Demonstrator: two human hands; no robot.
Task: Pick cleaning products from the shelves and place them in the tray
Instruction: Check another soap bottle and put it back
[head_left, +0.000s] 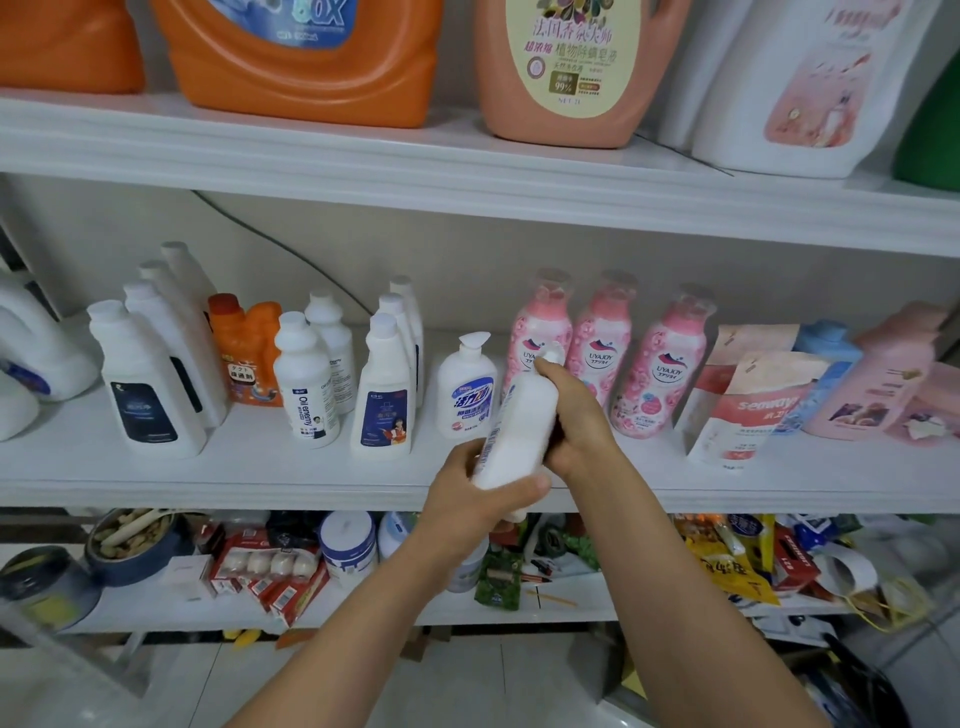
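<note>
White bottle (523, 415), steeply tilted, cap upper-right

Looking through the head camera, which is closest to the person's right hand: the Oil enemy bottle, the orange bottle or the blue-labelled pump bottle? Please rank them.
Measured from the right hand, which holds a white bottle:
1. The blue-labelled pump bottle, just to its left.
2. The Oil enemy bottle, further left on the same shelf.
3. The orange bottle, farthest left and set further back.

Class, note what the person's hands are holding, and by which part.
A white bottle: the left hand grips its lower end, the right hand its upper body.
</note>
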